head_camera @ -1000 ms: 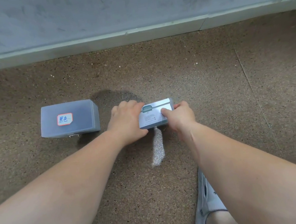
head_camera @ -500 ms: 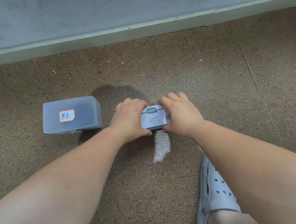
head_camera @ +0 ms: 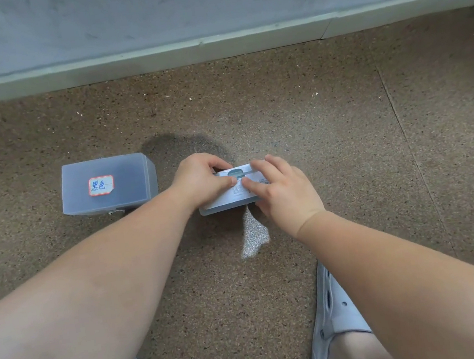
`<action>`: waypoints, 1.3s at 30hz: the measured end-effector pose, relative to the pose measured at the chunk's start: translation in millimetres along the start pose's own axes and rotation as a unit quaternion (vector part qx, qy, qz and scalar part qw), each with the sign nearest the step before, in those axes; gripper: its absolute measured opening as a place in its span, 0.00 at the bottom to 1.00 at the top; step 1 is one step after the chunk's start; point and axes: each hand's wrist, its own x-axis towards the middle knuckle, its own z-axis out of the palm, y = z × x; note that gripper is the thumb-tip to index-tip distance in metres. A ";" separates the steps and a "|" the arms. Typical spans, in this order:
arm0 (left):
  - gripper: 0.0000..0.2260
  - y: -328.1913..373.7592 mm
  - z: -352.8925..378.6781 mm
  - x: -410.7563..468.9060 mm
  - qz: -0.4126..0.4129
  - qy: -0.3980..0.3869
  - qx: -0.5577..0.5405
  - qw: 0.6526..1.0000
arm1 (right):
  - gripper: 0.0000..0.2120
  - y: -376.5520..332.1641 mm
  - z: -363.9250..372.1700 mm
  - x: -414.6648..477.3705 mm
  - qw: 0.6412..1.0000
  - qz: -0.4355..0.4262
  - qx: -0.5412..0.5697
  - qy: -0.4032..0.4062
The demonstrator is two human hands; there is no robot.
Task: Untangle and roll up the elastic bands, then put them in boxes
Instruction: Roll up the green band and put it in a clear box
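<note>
A small translucent grey box (head_camera: 226, 200) with a printed label on its lid sits on the floor at the centre. My left hand (head_camera: 200, 181) grips its left end, fingers curled over the far edge and thumb on the lid. My right hand (head_camera: 282, 191) lies over the right end, with the index finger and the other fingers pressing down on the lid. A speckled grey-white elastic band (head_camera: 253, 236) sticks out from under the box's near edge and trails on the floor toward me. What the box holds is hidden.
A second, larger translucent box (head_camera: 127, 183) with a red-bordered handwritten label stands shut to the left. The floor is brown speckled stone, with a pale skirting (head_camera: 212, 47) and wall beyond. My two light shoes (head_camera: 333, 311) are at the bottom.
My right hand has shifted from gripping the box's right end to lying across the lid, index finger meeting my left thumb. The lid now lies flatter. The band's loose end has barely moved.
</note>
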 end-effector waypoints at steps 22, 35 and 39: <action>0.09 3.0 -20.3 15.4 0.084 -0.068 0.091 0.990 | 0.22 3.4 7.7 -0.4 0.999 -0.029 -0.038 0.019; 0.15 0.4 -12.9 2.7 0.191 -0.049 0.250 0.948 | 0.23 -5.1 9.7 -2.8 0.997 -0.013 -0.073 0.013; 0.34 -1.3 -12.2 -8.5 0.202 -0.048 0.311 0.928 | 0.21 2.3 8.6 0.6 0.997 -0.035 -0.049 0.042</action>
